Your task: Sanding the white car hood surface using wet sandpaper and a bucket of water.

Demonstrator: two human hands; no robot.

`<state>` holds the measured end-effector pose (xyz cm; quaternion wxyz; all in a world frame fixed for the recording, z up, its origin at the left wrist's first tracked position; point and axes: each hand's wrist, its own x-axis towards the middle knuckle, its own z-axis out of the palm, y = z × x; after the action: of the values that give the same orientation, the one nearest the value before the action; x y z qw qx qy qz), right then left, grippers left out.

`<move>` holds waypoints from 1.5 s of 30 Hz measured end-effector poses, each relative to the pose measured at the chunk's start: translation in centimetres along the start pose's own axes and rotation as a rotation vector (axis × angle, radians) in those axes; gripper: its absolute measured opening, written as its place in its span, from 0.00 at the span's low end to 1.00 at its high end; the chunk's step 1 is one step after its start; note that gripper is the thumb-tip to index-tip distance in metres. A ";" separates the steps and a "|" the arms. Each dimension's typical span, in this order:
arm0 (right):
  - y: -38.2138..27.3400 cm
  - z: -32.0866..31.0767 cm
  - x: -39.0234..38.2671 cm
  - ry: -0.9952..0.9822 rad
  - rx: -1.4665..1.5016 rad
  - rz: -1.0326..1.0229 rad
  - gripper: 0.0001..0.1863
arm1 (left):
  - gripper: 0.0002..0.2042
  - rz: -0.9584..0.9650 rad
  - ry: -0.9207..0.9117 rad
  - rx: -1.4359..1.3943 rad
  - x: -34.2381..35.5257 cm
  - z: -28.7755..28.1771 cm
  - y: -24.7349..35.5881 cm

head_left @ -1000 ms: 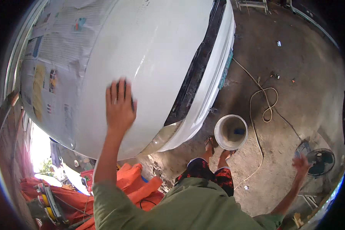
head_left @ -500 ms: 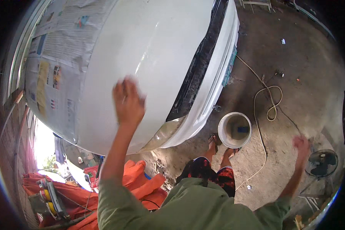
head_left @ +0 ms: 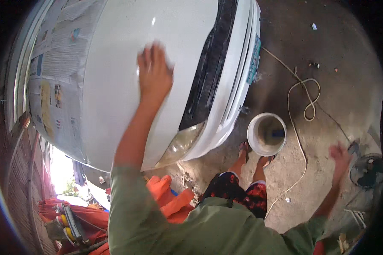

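My left hand (head_left: pixel 154 78) is over the white car hood (head_left: pixel 127 38), palm down, fingers stretched out and slightly apart. Its fingertips are blurred, and the underside of the palm is hidden. Nothing shows in its grip. Out to the right, above the floor, my right hand (head_left: pixel 340 156) is held away from the car. Motion smears its fingers, so their state does not show. A dark grille strip (head_left: pixel 208 63) and a cloudy headlight (head_left: pixel 181 144) line the car's front. Newspaper sheets (head_left: pixel 66 46) cover the windshield area.
A white bucket (head_left: pixel 252 142) with something blue inside stands by my feet. A pale cord (head_left: pixel 300 148) loops across the dirt floor. A round fan (head_left: pixel 368 172) is beyond my right hand. Orange cloth (head_left: pixel 176 206) and a tool with yellow wheels (head_left: pixel 68 225) lie at lower left.
My left hand has moved up and slightly right along the hood. The view has shifted a little, and my right hand appears slightly higher and further right.
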<state>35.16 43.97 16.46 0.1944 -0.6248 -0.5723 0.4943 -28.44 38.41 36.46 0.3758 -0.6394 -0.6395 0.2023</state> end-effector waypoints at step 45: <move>17.1 0.0 -13.1 0.096 0.867 0.307 0.42 | 0.27 0.129 -0.029 0.060 6.5 6.4 8.6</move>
<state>45.94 27.50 7.77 0.3887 -0.5856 -0.2042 0.6814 -26.81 47.00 27.51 0.3719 -0.6647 -0.5960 0.2544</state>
